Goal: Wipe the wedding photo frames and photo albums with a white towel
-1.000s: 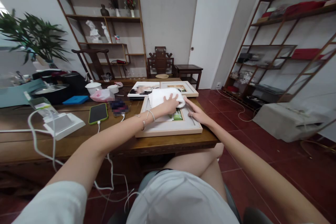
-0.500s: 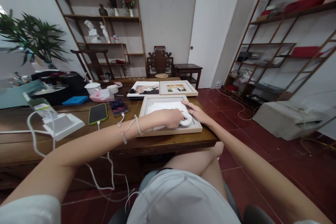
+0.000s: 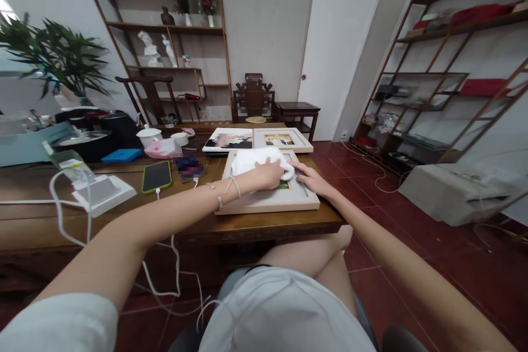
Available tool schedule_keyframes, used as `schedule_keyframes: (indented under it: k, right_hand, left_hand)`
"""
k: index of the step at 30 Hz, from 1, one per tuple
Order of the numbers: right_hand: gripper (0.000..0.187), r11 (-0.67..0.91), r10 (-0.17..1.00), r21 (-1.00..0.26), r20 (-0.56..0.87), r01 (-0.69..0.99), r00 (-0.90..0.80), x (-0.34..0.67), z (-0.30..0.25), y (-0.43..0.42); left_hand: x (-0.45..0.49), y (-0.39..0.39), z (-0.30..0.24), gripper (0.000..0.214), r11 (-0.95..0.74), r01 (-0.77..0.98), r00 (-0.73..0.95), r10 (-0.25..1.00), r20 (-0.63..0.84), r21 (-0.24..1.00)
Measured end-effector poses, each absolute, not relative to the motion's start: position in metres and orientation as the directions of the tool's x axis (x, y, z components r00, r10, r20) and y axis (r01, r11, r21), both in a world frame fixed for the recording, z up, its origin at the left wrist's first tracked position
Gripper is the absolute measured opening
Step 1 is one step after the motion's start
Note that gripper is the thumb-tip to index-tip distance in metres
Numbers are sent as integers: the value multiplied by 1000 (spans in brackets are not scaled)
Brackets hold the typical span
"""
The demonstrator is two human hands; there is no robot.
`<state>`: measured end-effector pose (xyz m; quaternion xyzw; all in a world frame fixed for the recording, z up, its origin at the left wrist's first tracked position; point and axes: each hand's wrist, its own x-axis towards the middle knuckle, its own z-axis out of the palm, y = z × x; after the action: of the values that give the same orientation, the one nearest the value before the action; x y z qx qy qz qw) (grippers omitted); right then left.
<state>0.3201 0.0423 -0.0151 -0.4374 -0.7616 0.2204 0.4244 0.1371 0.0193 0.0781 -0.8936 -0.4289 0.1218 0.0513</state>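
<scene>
A light wooden picture frame (image 3: 268,204) lies flat on the dark wooden table (image 3: 124,220) in front of me. My left hand (image 3: 270,171) is closed on a white cloth (image 3: 251,159) and presses it onto the frame's glass near the far side. A green part of the picture shows beside the cloth. My right hand (image 3: 310,179) rests on the frame's right edge with its fingers spread flat, a ring on one finger.
Two more pictures (image 3: 280,138) lie beyond the frame. A phone in a green case (image 3: 157,176), a white charger box (image 3: 99,192) with cables, bowls and a blue box stand to the left. Shelves line the wall and the right side. A grey box (image 3: 454,190) sits on the red floor.
My left hand slid the cloth toward me over the glass, then back to the far side, uncovering the green part of the picture. My right hand stayed on the frame's right edge.
</scene>
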Motion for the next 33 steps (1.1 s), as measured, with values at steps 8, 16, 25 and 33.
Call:
schedule_keyframes:
  k: [8,16,25,33]
  right_hand:
    - [51,528,849,-690,431,495,-305,320,-14,41]
    - [51,540,842,-696,460,474,-284,320,-15,42]
    - [53,518,855,-699,429,492,-292,319,-11,38]
    - [54,512,859,-715,426,476,-285,316,-10,37]
  left_hand:
    - [120,2,85,39,-713,676,679,700,-221,-183]
    - [117,-18,107,32,-760,646,743,648,-169,-72]
    - [152,77,82,32,-726,638,768,625,140,-257]
    - [136,89,70,30,-736,616,773,633,35,-283]
